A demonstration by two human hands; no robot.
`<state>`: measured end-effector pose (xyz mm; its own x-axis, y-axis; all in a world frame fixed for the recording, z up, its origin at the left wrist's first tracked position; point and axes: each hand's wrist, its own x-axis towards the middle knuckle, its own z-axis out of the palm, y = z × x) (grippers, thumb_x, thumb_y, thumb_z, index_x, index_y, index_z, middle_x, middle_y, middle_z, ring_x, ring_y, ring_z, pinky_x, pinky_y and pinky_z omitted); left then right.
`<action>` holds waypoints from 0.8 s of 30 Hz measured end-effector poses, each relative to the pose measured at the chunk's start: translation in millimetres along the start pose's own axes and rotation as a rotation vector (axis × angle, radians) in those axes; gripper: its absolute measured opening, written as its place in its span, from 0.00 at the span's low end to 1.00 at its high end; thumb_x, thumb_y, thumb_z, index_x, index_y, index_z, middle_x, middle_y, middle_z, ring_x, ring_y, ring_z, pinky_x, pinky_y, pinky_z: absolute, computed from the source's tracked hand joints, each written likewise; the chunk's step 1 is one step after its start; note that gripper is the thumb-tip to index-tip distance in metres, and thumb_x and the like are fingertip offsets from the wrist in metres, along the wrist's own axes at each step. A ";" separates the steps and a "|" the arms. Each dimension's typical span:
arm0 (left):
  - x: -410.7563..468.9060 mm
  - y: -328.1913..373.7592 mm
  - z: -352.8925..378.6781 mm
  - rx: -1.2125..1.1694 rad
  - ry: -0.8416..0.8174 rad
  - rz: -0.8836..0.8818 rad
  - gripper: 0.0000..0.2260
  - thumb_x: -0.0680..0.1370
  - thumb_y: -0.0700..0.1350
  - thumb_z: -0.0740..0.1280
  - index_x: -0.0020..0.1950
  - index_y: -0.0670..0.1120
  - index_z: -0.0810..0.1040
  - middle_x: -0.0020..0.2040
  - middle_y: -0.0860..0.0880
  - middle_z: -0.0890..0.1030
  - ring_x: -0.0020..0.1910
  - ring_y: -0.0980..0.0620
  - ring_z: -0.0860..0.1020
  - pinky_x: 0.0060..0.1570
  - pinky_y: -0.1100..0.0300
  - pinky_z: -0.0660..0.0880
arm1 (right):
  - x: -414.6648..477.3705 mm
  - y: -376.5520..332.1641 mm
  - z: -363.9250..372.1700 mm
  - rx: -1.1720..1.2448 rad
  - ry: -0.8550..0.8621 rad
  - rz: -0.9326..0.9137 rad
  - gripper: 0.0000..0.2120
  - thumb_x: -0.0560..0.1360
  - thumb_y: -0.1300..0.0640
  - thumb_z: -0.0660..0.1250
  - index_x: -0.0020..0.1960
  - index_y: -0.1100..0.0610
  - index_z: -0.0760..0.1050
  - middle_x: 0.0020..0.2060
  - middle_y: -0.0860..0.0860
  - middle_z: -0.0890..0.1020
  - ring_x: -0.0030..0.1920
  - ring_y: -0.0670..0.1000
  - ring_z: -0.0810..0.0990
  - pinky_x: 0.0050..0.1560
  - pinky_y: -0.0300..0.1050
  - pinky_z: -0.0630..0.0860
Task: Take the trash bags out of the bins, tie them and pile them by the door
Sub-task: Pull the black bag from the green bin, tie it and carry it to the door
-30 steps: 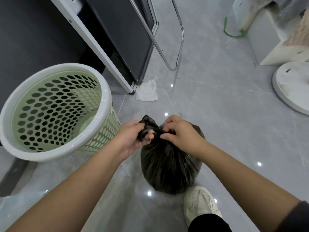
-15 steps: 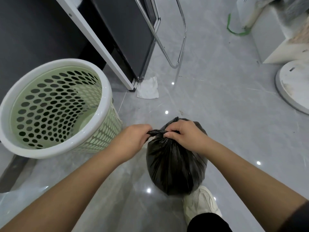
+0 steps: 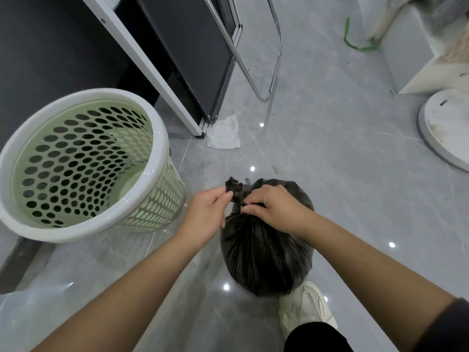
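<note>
Black trash bag (image 3: pixel 264 252) is sitting on the grey floor (image 3: pixel 342 161) at lower centre of the frame, neck gathered into a twist. Left hand (image 3: pixel 206 214) is pinching the loose end of the twist; right hand (image 3: pixel 275 210) is gripping the neck just beside it. Green bin (image 3: pixel 83 161), at left, is standing unlined near the bag. White shoe (image 3: pixel 307 308) is touching the bag's underside. Crumpled paper (image 3: pixel 224 133) is lying at upper centre.

Left hand (image 3: pixel 206 214), right hand (image 3: pixel 276 209) pinch bag neck (image 3: pixel 237 198); forearms extended.
</note>
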<state>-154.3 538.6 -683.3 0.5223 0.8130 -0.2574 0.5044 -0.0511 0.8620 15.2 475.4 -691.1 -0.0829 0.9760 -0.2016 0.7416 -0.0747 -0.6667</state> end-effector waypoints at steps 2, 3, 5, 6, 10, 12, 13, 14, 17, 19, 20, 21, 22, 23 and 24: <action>0.8 -4.6 0.6 0.390 -0.053 0.276 0.10 0.80 0.42 0.60 0.40 0.39 0.75 0.32 0.49 0.74 0.31 0.51 0.75 0.35 0.56 0.73 | 1.0 0.7 1.2 -0.015 0.010 0.003 0.08 0.77 0.50 0.64 0.47 0.51 0.81 0.37 0.39 0.76 0.45 0.44 0.73 0.58 0.54 0.69; 2.1 -6.2 -0.2 0.508 -0.103 0.342 0.10 0.79 0.42 0.59 0.41 0.40 0.74 0.35 0.49 0.73 0.34 0.49 0.75 0.36 0.54 0.72 | 1.3 1.3 1.3 -0.013 0.017 0.003 0.08 0.77 0.50 0.64 0.47 0.50 0.81 0.37 0.38 0.76 0.45 0.43 0.73 0.58 0.54 0.69; 3.9 -5.2 -2.6 0.624 -0.171 0.393 0.08 0.80 0.42 0.58 0.44 0.42 0.74 0.38 0.50 0.70 0.36 0.50 0.72 0.35 0.57 0.67 | 1.1 1.5 2.1 -0.015 0.030 -0.007 0.07 0.77 0.51 0.65 0.48 0.50 0.81 0.37 0.37 0.76 0.45 0.42 0.73 0.58 0.54 0.69; 4.3 -3.1 -3.4 0.649 -0.191 0.410 0.09 0.81 0.43 0.58 0.43 0.43 0.73 0.39 0.51 0.69 0.36 0.51 0.70 0.35 0.60 0.63 | 1.0 1.2 2.8 -0.029 0.035 -0.011 0.07 0.77 0.51 0.64 0.48 0.49 0.81 0.38 0.38 0.77 0.45 0.41 0.72 0.59 0.53 0.68; 7.1 0.3 -10.5 0.696 -0.243 0.394 0.12 0.81 0.52 0.56 0.41 0.48 0.69 0.37 0.53 0.71 0.36 0.53 0.70 0.36 0.61 0.60 | -0.1 1.2 6.2 -0.131 0.041 -0.026 0.08 0.77 0.49 0.63 0.49 0.49 0.80 0.37 0.38 0.74 0.44 0.43 0.68 0.57 0.51 0.66; 8.3 -0.8 -14.9 0.720 -0.275 0.349 0.13 0.80 0.56 0.56 0.43 0.49 0.70 0.36 0.54 0.73 0.35 0.53 0.72 0.33 0.59 0.63 | -0.8 1.1 6.6 -0.172 0.047 -0.042 0.09 0.78 0.48 0.62 0.48 0.48 0.80 0.36 0.38 0.72 0.44 0.44 0.67 0.55 0.51 0.66; 8.6 -0.3 -16.4 0.733 -0.296 0.332 0.13 0.79 0.58 0.57 0.44 0.50 0.71 0.35 0.54 0.74 0.35 0.53 0.73 0.31 0.59 0.63 | -1.1 0.6 6.5 -0.182 0.050 -0.051 0.09 0.78 0.47 0.62 0.48 0.48 0.80 0.37 0.38 0.72 0.44 0.44 0.67 0.55 0.51 0.66; 8.8 0.7 -17.6 0.742 -0.323 0.318 0.13 0.79 0.59 0.57 0.46 0.50 0.72 0.35 0.54 0.75 0.35 0.53 0.73 0.31 0.59 0.65 | -1.5 -0.4 6.6 -0.190 0.054 -0.063 0.09 0.78 0.47 0.62 0.48 0.48 0.80 0.38 0.38 0.73 0.44 0.44 0.67 0.54 0.50 0.66; 11.9 3.6 -22.7 0.797 -0.358 0.270 0.10 0.78 0.58 0.58 0.53 0.54 0.72 0.36 0.56 0.75 0.37 0.53 0.74 0.34 0.57 0.67 | -1.7 -1.8 4.2 -0.223 0.058 -0.073 0.10 0.78 0.46 0.62 0.51 0.46 0.81 0.43 0.41 0.79 0.46 0.45 0.69 0.55 0.50 0.66; 12.8 3.1 -28.8 0.859 -0.339 0.273 0.10 0.79 0.58 0.57 0.50 0.54 0.72 0.35 0.55 0.74 0.36 0.53 0.73 0.33 0.57 0.66 | -2.4 2.1 -0.3 -0.224 0.070 -0.045 0.10 0.78 0.46 0.61 0.53 0.45 0.80 0.47 0.41 0.81 0.50 0.46 0.72 0.56 0.49 0.65; 12.5 2.4 -31.2 0.853 -0.342 0.274 0.11 0.79 0.57 0.57 0.45 0.53 0.73 0.34 0.54 0.74 0.34 0.53 0.72 0.33 0.56 0.67 | -2.9 4.5 -2.2 -0.219 0.081 -0.032 0.10 0.78 0.47 0.61 0.53 0.45 0.80 0.48 0.41 0.81 0.51 0.47 0.73 0.57 0.48 0.65; 11.8 2.1 -32.0 0.788 -0.359 0.249 0.13 0.80 0.56 0.57 0.40 0.52 0.72 0.32 0.54 0.74 0.32 0.54 0.72 0.33 0.56 0.68 | -3.3 6.3 -3.6 -0.218 0.092 -0.024 0.10 0.78 0.47 0.61 0.53 0.45 0.80 0.48 0.41 0.81 0.52 0.47 0.73 0.56 0.46 0.64; 10.7 2.3 -31.7 0.645 -0.382 0.187 0.14 0.80 0.54 0.57 0.37 0.50 0.71 0.30 0.53 0.74 0.30 0.55 0.72 0.33 0.57 0.69 | -3.7 7.3 -4.2 -0.222 0.103 -0.020 0.10 0.78 0.47 0.61 0.53 0.45 0.80 0.48 0.41 0.81 0.52 0.47 0.74 0.56 0.46 0.63; 8.4 4.1 -30.5 0.427 -0.407 0.081 0.16 0.81 0.51 0.58 0.35 0.48 0.69 0.28 0.54 0.72 0.27 0.56 0.70 0.31 0.58 0.68 | -3.7 7.6 -4.2 -0.232 0.115 -0.019 0.10 0.78 0.47 0.61 0.53 0.45 0.80 0.48 0.41 0.81 0.52 0.48 0.74 0.55 0.45 0.62; 6.3 5.7 -28.6 0.154 -0.427 -0.053 0.16 0.81 0.49 0.57 0.34 0.46 0.69 0.27 0.53 0.71 0.23 0.56 0.67 0.28 0.60 0.66 | -3.6 7.5 -3.7 -0.248 0.126 -0.019 0.10 0.78 0.47 0.61 0.53 0.45 0.80 0.48 0.41 0.81 0.52 0.48 0.74 0.55 0.46 0.63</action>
<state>-167.8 560.1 -667.5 0.7132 0.5067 -0.4844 0.6176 -0.1273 0.7761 23.5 472.0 -692.7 -0.0268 0.9956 -0.0894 0.8824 -0.0184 -0.4701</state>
